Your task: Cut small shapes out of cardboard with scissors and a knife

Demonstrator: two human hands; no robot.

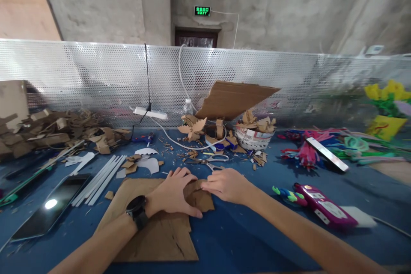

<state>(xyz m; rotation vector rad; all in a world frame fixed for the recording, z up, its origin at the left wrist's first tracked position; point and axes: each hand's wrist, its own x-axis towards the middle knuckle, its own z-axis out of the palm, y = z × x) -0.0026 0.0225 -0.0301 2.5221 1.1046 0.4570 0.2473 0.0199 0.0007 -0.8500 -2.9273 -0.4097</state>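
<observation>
step: pressing cardboard piece (199, 198) flat | left hand (173, 192) spread on it | right hand (226, 185) fingers together, pinching edge | next: firm crease

I count two hands of mine, left hand (173, 192) and right hand (226, 185), both on one cardboard sheet (154, 231). Beyond the sheet lie one pair of scissors (208, 162) and one white basket (253, 139). Left of the sheet: one phone (48, 214) and several white strips (99, 180), too bunched to count.
</observation>
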